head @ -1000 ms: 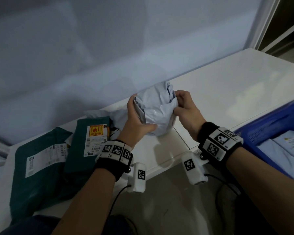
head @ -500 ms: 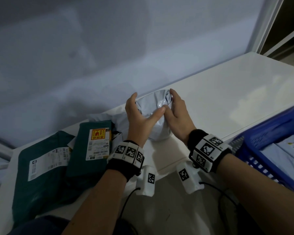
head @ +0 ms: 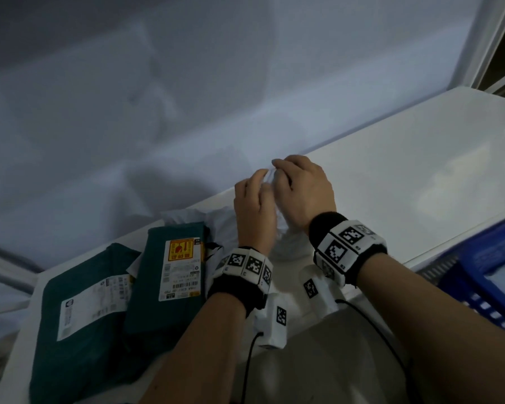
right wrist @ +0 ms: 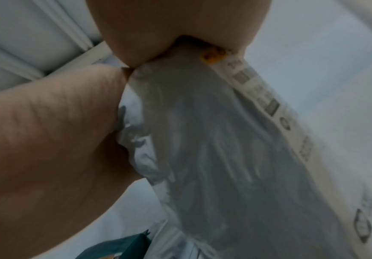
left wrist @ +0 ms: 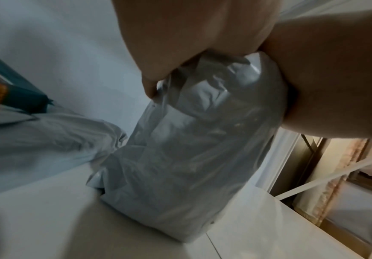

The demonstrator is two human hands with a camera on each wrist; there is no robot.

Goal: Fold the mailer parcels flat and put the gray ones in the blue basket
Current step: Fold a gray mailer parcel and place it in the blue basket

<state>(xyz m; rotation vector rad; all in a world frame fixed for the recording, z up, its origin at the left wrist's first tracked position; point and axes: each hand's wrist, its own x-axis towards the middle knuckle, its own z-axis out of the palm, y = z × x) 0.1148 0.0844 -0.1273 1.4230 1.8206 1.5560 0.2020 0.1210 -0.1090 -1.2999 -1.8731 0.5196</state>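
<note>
A crumpled gray mailer [left wrist: 191, 149] stands upright on the white table [head: 405, 185] close to the back wall. In the head view only a little of the gray mailer [head: 290, 243] shows below my palms. My left hand [head: 257, 193] and right hand [head: 299, 185] sit side by side over its top, fingers curled down. In the left wrist view my thumb and fingers pinch its bunched top. The right wrist view shows the same gray mailer [right wrist: 224, 157], with a printed label on one face, pinched at its top.
A second gray mailer [head: 216, 217] lies flat left of my hands, partly under two dark green labelled mailers [head: 169, 275] [head: 79, 310]. The blue basket [head: 490, 275] stands at the right edge. The wall runs just behind the hands.
The gray mailer was held up between both hands; now it stands on the table. Both hands have moved from its sides onto its top, toward the wall.
</note>
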